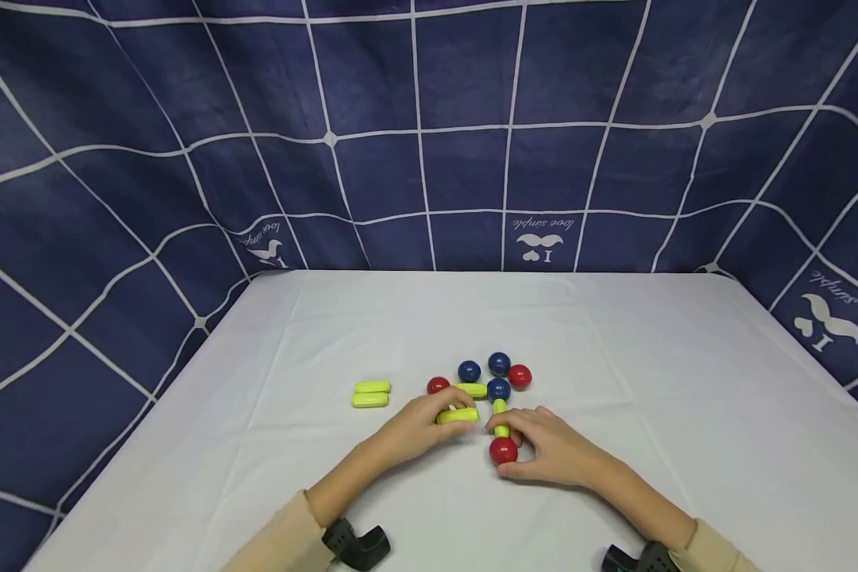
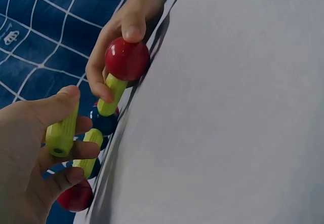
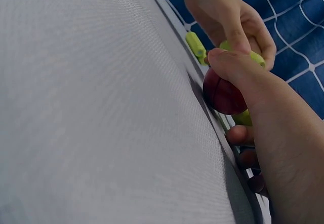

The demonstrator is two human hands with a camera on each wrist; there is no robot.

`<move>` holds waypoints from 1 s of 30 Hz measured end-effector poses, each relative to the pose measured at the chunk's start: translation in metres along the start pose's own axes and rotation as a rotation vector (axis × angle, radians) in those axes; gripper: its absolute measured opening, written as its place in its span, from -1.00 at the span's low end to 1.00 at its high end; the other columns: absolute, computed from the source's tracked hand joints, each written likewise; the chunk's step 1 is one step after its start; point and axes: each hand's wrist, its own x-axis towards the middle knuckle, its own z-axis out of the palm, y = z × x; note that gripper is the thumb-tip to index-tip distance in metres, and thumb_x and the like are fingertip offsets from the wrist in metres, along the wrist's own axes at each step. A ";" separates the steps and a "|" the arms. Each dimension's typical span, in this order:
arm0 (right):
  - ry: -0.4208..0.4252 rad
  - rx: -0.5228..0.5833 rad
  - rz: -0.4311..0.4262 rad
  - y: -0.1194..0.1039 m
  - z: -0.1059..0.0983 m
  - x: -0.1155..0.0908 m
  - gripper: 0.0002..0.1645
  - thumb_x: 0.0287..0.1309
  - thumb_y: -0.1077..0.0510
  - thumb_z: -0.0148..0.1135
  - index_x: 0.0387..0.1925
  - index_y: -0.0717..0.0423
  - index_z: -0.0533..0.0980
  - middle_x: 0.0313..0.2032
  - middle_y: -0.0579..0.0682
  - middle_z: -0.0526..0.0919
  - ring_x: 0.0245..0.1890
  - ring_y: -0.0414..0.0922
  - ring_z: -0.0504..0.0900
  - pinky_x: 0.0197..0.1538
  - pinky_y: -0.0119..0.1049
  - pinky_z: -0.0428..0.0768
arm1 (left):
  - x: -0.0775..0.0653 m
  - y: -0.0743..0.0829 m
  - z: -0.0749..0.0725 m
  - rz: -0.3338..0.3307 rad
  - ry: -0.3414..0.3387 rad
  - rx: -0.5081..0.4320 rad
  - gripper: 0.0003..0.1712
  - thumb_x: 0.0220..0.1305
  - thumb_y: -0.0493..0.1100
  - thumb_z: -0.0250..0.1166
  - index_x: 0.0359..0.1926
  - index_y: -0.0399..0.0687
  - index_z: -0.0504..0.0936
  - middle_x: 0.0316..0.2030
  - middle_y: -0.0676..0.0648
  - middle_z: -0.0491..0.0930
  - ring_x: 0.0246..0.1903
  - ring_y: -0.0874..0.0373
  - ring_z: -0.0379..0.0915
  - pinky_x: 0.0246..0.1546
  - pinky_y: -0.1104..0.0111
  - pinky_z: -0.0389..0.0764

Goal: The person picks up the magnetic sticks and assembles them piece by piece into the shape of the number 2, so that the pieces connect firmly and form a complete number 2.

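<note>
My left hand (image 1: pixel 418 423) pinches a loose yellow-green rod (image 2: pixel 63 133) between thumb and fingers, a hole showing in its end. Just to the right, my right hand (image 1: pixel 558 451) holds a red ball (image 1: pixel 504 452), thumb on the ball and fingers along the yellow-green rod (image 2: pixel 113 93) joined to it. That rod runs away from me to a blue ball (image 1: pixel 498 389). From the blue ball a second rod (image 1: pixel 471 390) points left, toward another red ball (image 1: pixel 438 385). The left fingers partly cover this second rod in the head view.
Beyond the joined pieces lie two blue balls (image 1: pixel 469 371) and a red ball (image 1: pixel 519 376). Two yellow-green rods (image 1: pixel 370 393) lie side by side to the left. A white cloth covers the table (image 1: pixel 314 334); a dark blue checked curtain (image 1: pixel 465 175) hangs behind and at both sides.
</note>
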 end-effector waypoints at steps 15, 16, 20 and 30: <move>0.027 0.004 -0.034 0.001 0.002 0.001 -0.44 -0.13 -0.36 0.24 -0.05 -0.38 0.37 -0.40 -0.41 0.39 -0.33 -0.42 0.30 -0.25 -0.44 0.27 | -0.001 -0.011 0.014 0.090 -0.124 -0.095 -0.79 0.13 0.03 0.25 -0.22 0.11 0.59 -0.43 0.19 0.59 -0.44 0.46 0.36 -0.35 0.55 0.44; 0.028 0.005 -0.035 0.001 0.003 0.001 -0.44 -0.13 -0.36 0.23 -0.05 -0.38 0.37 -0.40 -0.41 0.39 -0.33 -0.41 0.29 -0.26 -0.44 0.27 | -0.001 -0.012 0.014 0.091 -0.127 -0.104 -0.79 0.13 0.02 0.26 -0.22 0.10 0.60 -0.41 0.18 0.61 -0.42 0.46 0.37 -0.33 0.55 0.44; 0.029 0.015 -0.041 0.000 0.004 0.001 -0.45 -0.11 -0.35 0.23 -0.04 -0.36 0.37 -0.31 -0.40 0.46 -0.30 -0.41 0.32 -0.23 -0.43 0.30 | -0.002 -0.012 0.016 0.092 -0.134 -0.141 -0.76 0.11 0.01 0.28 -0.22 0.05 0.64 -0.34 0.12 0.66 -0.38 0.46 0.39 -0.27 0.55 0.45; 0.037 0.010 -0.047 0.001 0.003 0.000 -0.46 -0.09 -0.33 0.23 -0.04 -0.35 0.38 -0.19 -0.39 0.51 -0.28 -0.42 0.35 -0.20 -0.41 0.32 | -0.001 -0.010 0.020 0.098 -0.101 -0.128 -0.76 0.07 0.01 0.31 -0.26 0.02 0.66 -0.36 0.12 0.66 -0.42 0.48 0.35 -0.33 0.57 0.44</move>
